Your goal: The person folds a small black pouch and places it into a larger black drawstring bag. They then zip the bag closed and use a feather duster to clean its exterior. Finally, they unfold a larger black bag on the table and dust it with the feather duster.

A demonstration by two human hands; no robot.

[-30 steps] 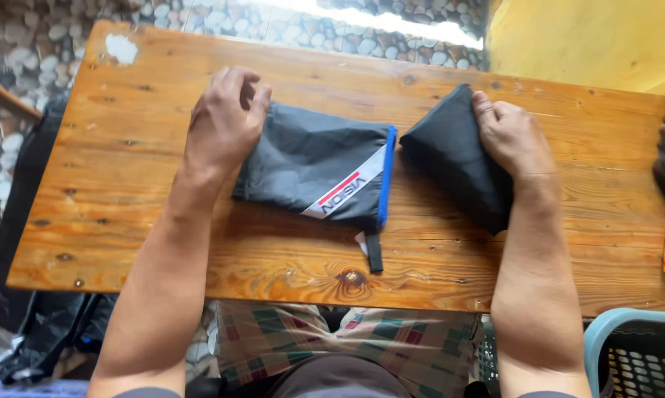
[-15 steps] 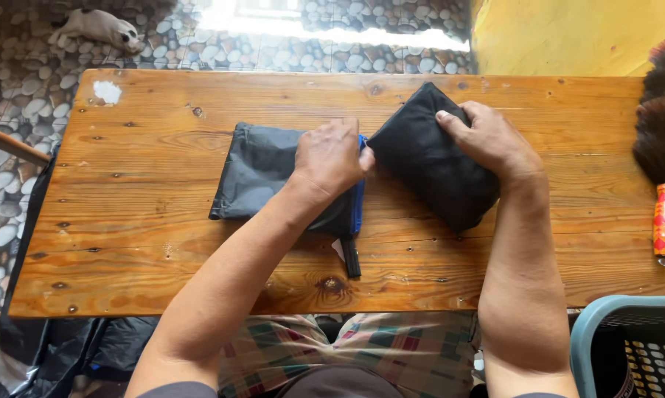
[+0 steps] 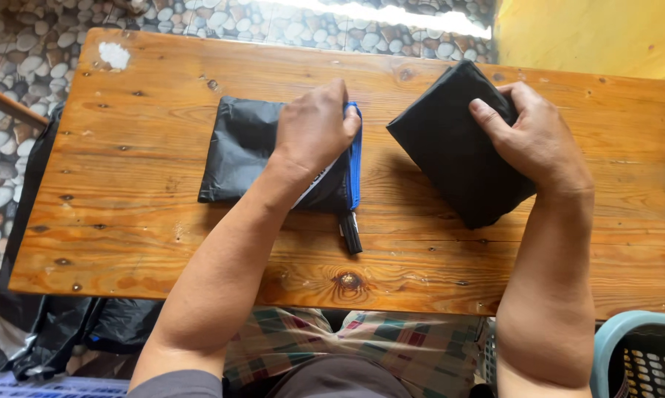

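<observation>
A flat dark grey pouch (image 3: 240, 151) with a blue edge and a short black strap lies on the wooden table (image 3: 148, 243). My left hand (image 3: 314, 125) rests on its right end, by the blue edge, fingers curled over it. To the right lies a folded black cloth bundle (image 3: 447, 147), tilted on the table. My right hand (image 3: 531, 136) grips the bundle's right side, thumb on top.
A teal plastic basket (image 3: 638, 354) stands at the lower right, below the table edge. Black bags (image 3: 52, 324) lie on the pebble floor at the left. A yellow wall is at the upper right. A white spot marks the table's far left corner.
My left hand slid from the pouch's left end to its blue right edge. The right hand shifted its hold on the black bundle. The camera view moved, so the duster at the right is out of sight.
</observation>
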